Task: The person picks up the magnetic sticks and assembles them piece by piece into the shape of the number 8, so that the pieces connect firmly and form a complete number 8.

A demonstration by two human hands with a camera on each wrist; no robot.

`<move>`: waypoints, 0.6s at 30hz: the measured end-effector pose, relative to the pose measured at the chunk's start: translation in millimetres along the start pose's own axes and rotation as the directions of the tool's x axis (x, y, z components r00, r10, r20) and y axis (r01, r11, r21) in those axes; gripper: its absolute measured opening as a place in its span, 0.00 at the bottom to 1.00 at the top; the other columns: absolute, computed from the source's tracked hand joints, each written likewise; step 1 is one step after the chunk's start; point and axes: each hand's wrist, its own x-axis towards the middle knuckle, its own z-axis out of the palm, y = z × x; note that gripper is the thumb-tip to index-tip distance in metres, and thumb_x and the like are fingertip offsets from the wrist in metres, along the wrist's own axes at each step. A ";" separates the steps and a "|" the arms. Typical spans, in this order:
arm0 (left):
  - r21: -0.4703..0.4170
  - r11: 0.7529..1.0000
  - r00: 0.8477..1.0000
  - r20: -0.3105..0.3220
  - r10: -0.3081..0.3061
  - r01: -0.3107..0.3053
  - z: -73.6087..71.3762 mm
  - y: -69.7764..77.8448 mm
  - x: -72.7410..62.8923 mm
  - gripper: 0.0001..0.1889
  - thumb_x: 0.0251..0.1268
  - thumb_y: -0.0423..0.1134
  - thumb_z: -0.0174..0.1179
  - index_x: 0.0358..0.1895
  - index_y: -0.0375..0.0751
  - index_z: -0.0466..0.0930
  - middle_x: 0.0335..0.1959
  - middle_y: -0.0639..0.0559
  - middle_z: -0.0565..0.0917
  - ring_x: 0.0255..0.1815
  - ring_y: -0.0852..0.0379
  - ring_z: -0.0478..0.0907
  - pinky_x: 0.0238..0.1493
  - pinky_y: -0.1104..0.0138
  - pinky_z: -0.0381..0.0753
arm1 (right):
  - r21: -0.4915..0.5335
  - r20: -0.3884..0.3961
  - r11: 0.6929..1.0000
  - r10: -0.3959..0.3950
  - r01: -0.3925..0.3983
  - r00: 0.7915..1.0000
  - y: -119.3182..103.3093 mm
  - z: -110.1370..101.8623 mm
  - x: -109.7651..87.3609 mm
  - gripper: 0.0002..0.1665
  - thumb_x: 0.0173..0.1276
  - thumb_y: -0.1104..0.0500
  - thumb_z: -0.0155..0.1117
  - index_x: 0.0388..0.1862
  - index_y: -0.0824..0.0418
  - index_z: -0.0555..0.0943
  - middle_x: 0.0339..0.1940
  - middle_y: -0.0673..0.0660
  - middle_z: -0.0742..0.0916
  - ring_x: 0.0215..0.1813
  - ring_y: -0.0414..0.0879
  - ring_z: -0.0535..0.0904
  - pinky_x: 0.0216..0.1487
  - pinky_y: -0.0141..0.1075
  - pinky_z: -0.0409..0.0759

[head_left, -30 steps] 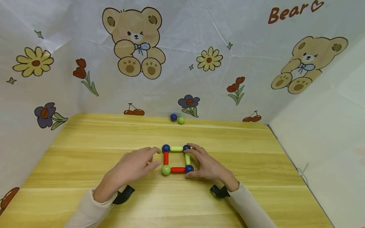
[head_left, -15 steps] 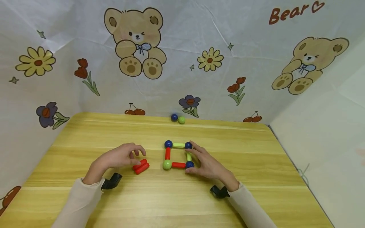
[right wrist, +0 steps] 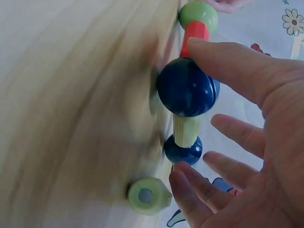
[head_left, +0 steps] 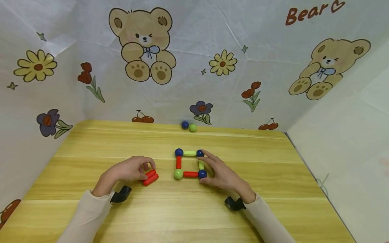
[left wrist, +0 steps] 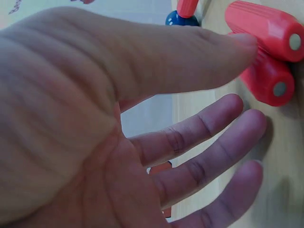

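My left hand (head_left: 129,168) is over two red magnetic rods lying side by side, the near rod (head_left: 151,180) and the far rod (head_left: 151,173). Its thumb (left wrist: 209,61) meets the far rod (left wrist: 273,80), with the index finger mostly hidden behind it; the other fingers bend loosely. A flat square of rods and balls lies right of them, with a green ball (head_left: 178,174) at its near left corner and blue balls at the others. My right hand (head_left: 223,175) spans its right side, thumb at the near blue ball (right wrist: 187,88), fingertips at the far blue ball (right wrist: 183,151).
A loose light green rod (right wrist: 147,195) lies by the right fingers in the right wrist view. Another blue ball (head_left: 185,125) and green ball (head_left: 192,128) stand at the back edge of the wooden table (head_left: 170,216), against a bear-print sheet (head_left: 182,91).
My left hand has drawn back left from the square to the red rods and closed in on one. The square has shifted slightly away from me, my right hand staying at its side.
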 end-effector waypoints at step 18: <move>-0.027 0.999 0.999 0.000 0.038 -0.038 4.2 -5.7 5.6 0.14 0.63 0.22 0.63 0.50 0.38 0.78 0.40 0.45 0.79 0.34 0.55 0.73 0.34 0.66 0.74 | -0.065 -0.028 0.996 -0.060 0.058 0.998 3.5 3.6 2.3 0.24 0.71 0.55 0.72 0.63 0.58 0.83 0.72 0.64 0.77 0.71 0.62 0.75 0.69 0.57 0.73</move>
